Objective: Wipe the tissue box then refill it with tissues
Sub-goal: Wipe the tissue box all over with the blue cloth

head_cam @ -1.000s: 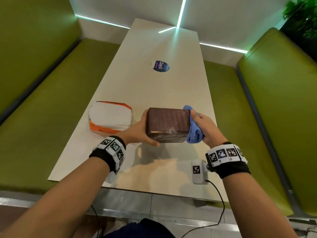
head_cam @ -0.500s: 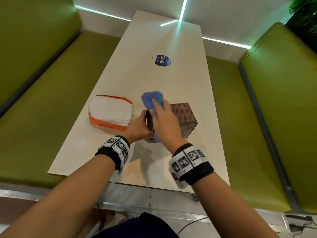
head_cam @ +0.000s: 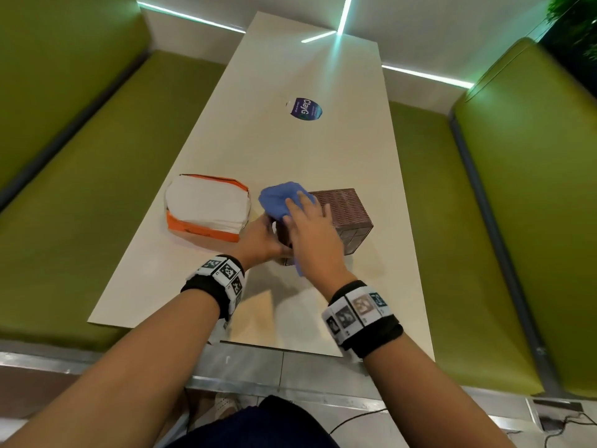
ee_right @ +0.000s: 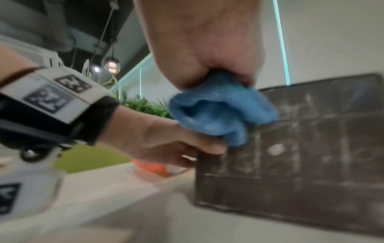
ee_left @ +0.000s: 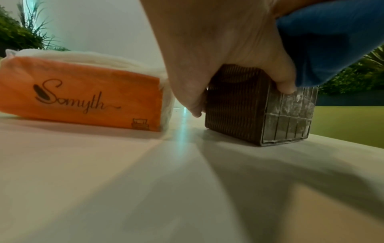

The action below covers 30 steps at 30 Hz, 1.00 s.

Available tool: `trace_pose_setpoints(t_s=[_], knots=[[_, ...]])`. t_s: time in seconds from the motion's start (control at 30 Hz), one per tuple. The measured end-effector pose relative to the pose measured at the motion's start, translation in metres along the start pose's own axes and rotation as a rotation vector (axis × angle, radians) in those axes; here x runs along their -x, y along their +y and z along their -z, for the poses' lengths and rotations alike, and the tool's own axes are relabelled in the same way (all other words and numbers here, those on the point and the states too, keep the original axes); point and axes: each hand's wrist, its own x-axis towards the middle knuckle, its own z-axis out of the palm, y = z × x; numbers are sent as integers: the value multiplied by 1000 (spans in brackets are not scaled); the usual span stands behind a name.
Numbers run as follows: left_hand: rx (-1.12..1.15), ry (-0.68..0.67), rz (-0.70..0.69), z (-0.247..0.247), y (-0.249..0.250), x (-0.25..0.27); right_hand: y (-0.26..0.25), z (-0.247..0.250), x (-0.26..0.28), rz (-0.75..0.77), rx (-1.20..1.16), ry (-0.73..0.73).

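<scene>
A brown woven tissue box (head_cam: 345, 211) stands on the white table (head_cam: 290, 150), turned at an angle. My left hand (head_cam: 268, 234) grips its near left corner, thumb on the scuffed end face (ee_left: 290, 118) and fingers on the ribbed side. My right hand (head_cam: 307, 221) lies over the box's top with a blue cloth (head_cam: 277, 198) bunched under its palm and fingers. In the right wrist view the cloth (ee_right: 218, 113) bulges out below the hand against the dusty end face (ee_right: 311, 156). An orange and white tissue pack (head_cam: 206, 211) lies just left of the box.
A round dark sticker (head_cam: 305, 108) sits farther up the table. Green bench seats (head_cam: 97, 189) (head_cam: 517, 221) run along both sides. The table's near edge is just below my wrists. Cables lie on the floor at the lower right (head_cam: 549, 421).
My right hand has carried the blue cloth from the box's right end up over its top and left side. The box has turned end-on towards me. The left hand keeps its hold.
</scene>
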Motion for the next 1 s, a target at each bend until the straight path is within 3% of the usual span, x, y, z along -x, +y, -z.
trace_pose_setpoints(t_s=[0.17, 0.23, 0.3, 0.37, 0.43, 0.5, 0.63, 0.7, 0.83, 0.9, 1.0], knots=[[32, -11, -44, -1, -4, -2, 70, 25, -2, -372, -211, 113], [19, -15, -40, -2, -5, -4, 65, 26, -2, -454, -196, 98], [16, -4, -35, -3, -6, -5, 31, 20, -1, -332, -101, 73], [-12, 3, -35, -3, -7, -5, -5, 13, 0, -84, -66, 33], [2, 24, -32, -2, -8, -4, -7, 10, -3, 61, -7, -40], [89, 25, -52, -1, -13, -5, 23, 15, -10, -6, 30, -30], [92, 19, -64, -3, -12, -5, 72, 17, -7, -399, 39, 73], [72, 27, -71, -6, -13, -5, 38, 12, -3, -372, 75, 59], [56, 37, -75, -6, -12, -5, -10, 4, -13, -17, 14, -46], [118, 30, -68, -4, -12, -6, 14, 12, -30, -44, 45, -61], [102, 50, -62, -5, -14, -7, 74, 27, -29, -279, -48, 23]])
